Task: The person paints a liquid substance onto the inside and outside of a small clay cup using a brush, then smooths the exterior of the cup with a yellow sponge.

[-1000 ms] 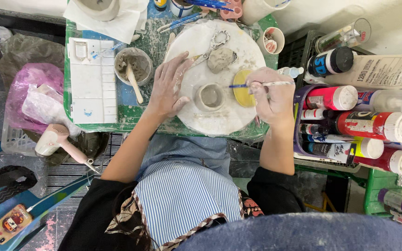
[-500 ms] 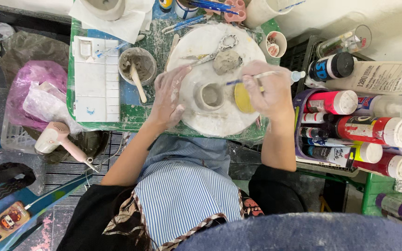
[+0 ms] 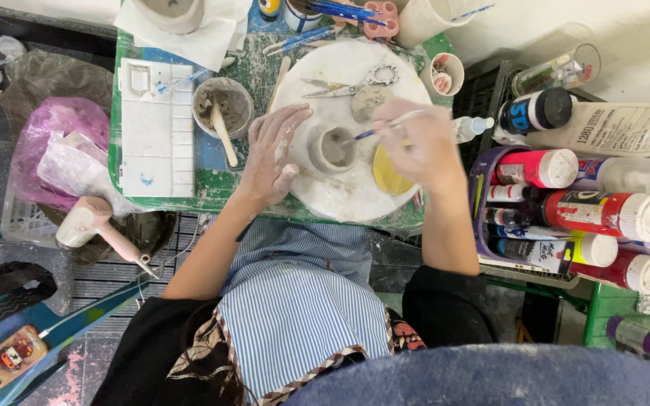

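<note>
One clay cup [image 3: 331,148], seemingly one brush [image 3: 382,126].

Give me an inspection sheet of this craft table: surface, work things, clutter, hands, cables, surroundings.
Surface: green table, smeared, bearing a round white board.
Work things: small grey clay cup on the board; thin brush; yellow paint patch.
Clutter: scissors, bowl of grey slip, white palette.
Hands: left hand rests beside the cup; right hand holds the brush, tip at the cup.
Cables: nothing seen.
Surroundings: paint bottles, pink hair dryer, phone.
</note>
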